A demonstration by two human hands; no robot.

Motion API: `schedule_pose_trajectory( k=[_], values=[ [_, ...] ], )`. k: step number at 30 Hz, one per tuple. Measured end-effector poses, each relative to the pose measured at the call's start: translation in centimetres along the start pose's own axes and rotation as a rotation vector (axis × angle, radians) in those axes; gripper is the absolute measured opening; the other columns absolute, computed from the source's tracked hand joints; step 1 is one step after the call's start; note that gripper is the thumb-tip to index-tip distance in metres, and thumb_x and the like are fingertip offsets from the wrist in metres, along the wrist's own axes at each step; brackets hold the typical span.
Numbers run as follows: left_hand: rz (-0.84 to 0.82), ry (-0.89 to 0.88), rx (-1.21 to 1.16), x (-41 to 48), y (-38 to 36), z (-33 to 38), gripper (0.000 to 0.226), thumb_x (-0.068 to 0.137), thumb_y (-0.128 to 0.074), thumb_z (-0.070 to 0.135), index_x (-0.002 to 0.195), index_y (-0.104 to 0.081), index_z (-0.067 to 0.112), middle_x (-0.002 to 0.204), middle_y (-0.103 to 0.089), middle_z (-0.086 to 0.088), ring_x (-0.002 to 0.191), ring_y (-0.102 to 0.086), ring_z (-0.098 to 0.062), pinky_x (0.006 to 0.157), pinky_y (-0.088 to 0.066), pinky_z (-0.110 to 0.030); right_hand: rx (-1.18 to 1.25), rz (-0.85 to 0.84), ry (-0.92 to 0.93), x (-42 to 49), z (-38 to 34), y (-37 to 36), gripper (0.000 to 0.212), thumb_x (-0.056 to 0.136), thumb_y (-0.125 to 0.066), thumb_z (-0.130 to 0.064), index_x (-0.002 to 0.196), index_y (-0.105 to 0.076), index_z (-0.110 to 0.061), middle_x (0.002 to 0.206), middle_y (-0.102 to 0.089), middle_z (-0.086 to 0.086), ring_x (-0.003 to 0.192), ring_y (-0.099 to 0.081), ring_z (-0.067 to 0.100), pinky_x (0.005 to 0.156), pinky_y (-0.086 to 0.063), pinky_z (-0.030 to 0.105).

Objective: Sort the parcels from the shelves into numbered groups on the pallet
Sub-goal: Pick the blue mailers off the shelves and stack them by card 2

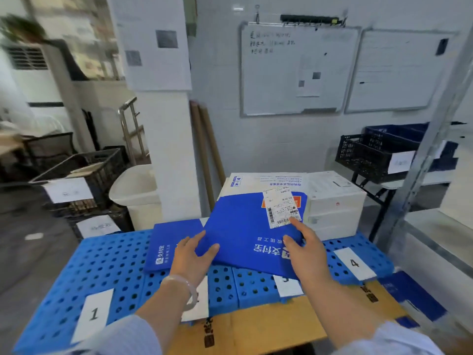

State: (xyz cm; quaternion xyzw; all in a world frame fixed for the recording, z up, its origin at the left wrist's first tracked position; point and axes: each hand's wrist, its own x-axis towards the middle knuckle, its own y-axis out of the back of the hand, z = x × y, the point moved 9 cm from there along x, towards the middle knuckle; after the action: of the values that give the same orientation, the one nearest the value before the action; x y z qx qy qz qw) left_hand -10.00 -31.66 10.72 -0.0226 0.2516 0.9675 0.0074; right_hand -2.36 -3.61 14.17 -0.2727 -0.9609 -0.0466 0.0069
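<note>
Pallet (115,257) spreads blue under you. Blue parcel (243,231) sits dead ahead over its middle, tilted, far end up by the white boxes (335,201). Both hands grip it: left hand (194,257) pinches near-left corner, right hand (304,252) holds near-right edge, index out to the label (280,208). Card 4 (354,263) lies just right of yr right hand; card 1 (93,313) well left.

Blue pallet (110,262) bears parcels (163,242) and numbered labels (93,313).
</note>
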Motion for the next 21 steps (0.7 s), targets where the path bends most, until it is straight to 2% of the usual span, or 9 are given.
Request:
schedule_pose_trajectory(
  k=[3, 5, 7, 9, 11, 13, 16, 19, 21],
  values=[
    [0.038, 0.131, -0.213, 1.0, 1.6, -3.1, 0.079, 0.062, -0.066, 0.072, 0.134, -0.033, 0.062, 0.153, -0.027, 0.001, 0.13, -0.045, -0.034, 0.096, -0.05, -0.05, 0.011, 0.001, 0.011, 0.3, -0.1, -5.1, 0.041, 0.095, -0.058, -0.013, 0.124, -0.055, -0.042, 0.117, -0.057, -0.011, 0.088, -0.065, 0.006, 0.064, -0.058, 0.028],
    [0.119, 0.261, -0.35, 2.4, 2.2, -6.5, 0.079, 0.05, -0.066, 0.077, 0.117, -0.024, 0.081, 0.153, -0.029, -0.004, 0.132, -0.043, -0.035, 0.093, -0.05, -0.055, 0.015, -0.017, 0.017, 0.4, 0.3, -8.1, 0.042, 0.095, -0.058, -0.014, 0.124, -0.056, -0.044, 0.126, -0.057, -0.008, 0.092, -0.066, 0.009, 0.069, -0.06, 0.034],
    [0.185, 0.317, -0.468, 2.5, 3.2, -6.9, 0.087, 0.056, -0.074, 0.071, 0.127, -0.022, 0.073, 0.15, -0.034, -0.006, 0.13, -0.045, -0.034, 0.095, -0.048, -0.056, -0.009, -0.03, 0.018, 0.4, 0.8, -10.5, 0.042, 0.095, -0.058, -0.014, 0.12, -0.055, -0.047, 0.125, -0.058, -0.007, 0.09, -0.066, 0.009, 0.071, -0.06, 0.039],
    [0.207, 0.327, -0.612, 2.7, 2.9, -6.8, 0.086, 0.071, -0.079, 0.05, 0.139, -0.026, 0.056, 0.143, -0.043, -0.003, 0.114, -0.057, -0.029, 0.087, -0.054, -0.051, -0.032, -0.041, 0.021, 0.7, 1.3, -12.5, 0.041, 0.095, -0.057, -0.015, 0.118, -0.053, -0.048, 0.122, -0.058, -0.008, 0.086, -0.066, 0.007, 0.067, -0.06, 0.036],
    [0.177, 0.369, -0.837, 3.1, 1.3, -6.6, 0.065, 0.085, -0.073, 0.021, 0.138, -0.041, 0.04, 0.131, -0.052, -0.002, 0.1, -0.064, -0.026, 0.072, -0.057, -0.042, -0.063, -0.066, 0.026, 1.2, 1.7, -14.2, 0.039, 0.096, -0.057, -0.017, 0.123, -0.054, -0.044, 0.124, -0.056, -0.007, 0.091, -0.065, 0.008, 0.064, -0.06, 0.032],
    [0.172, 0.406, -0.931, 3.8, 0.5, -7.0, 0.043, 0.087, -0.067, 0.004, 0.121, -0.058, 0.03, 0.127, -0.055, -0.006, 0.093, -0.066, -0.028, 0.068, -0.057, -0.041, -0.123, -0.095, 0.058, 1.8, 1.7, -15.7, 0.042, 0.096, -0.057, -0.018, 0.131, -0.052, -0.04, 0.13, -0.054, -0.006, 0.1, -0.062, 0.008, 0.068, -0.059, 0.03],
    [0.235, 0.337, -0.807, 5.9, 1.8, -7.4, 0.039, 0.085, -0.067, 0.003, 0.098, -0.067, 0.04, 0.127, -0.056, -0.005, 0.099, -0.066, -0.03, 0.068, -0.058, -0.038, -0.167, -0.125, 0.093, 3.1, 1.7, -17.4, 0.054, 0.093, -0.061, -0.021, 0.141, -0.042, -0.038, 0.137, -0.05, -0.01, 0.116, -0.054, 0.009, 0.085, -0.056, 0.031],
    [0.255, 0.23, -0.689, 8.4, 3.7, -5.7, 0.043, 0.088, -0.063, 0.003, 0.105, -0.064, 0.042, 0.126, -0.057, -0.005, 0.106, -0.062, -0.037, 0.059, -0.056, -0.028, -0.05, -0.162, 0.056, 5.3, 1.7, -18.6, 0.074, 0.087, -0.069, -0.021, 0.147, -0.03, -0.039, 0.129, -0.056, -0.011, 0.105, -0.061, 0.003, 0.077, -0.057, 0.026],
    [0.257, 0.176, -0.606, 9.9, 5.0, -4.7, 0.043, 0.089, -0.06, 0.002, 0.108, -0.063, 0.04, 0.124, -0.057, -0.006, 0.096, -0.064, -0.035, 0.056, -0.052, -0.026, 0.052, -0.143, 0.016, 7.7, 1.6, -18.3, 0.077, 0.085, -0.073, -0.02, 0.145, -0.029, -0.037, 0.124, -0.06, -0.008, 0.098, -0.064, 0.003, 0.075, -0.059, 0.03]
  ],
)
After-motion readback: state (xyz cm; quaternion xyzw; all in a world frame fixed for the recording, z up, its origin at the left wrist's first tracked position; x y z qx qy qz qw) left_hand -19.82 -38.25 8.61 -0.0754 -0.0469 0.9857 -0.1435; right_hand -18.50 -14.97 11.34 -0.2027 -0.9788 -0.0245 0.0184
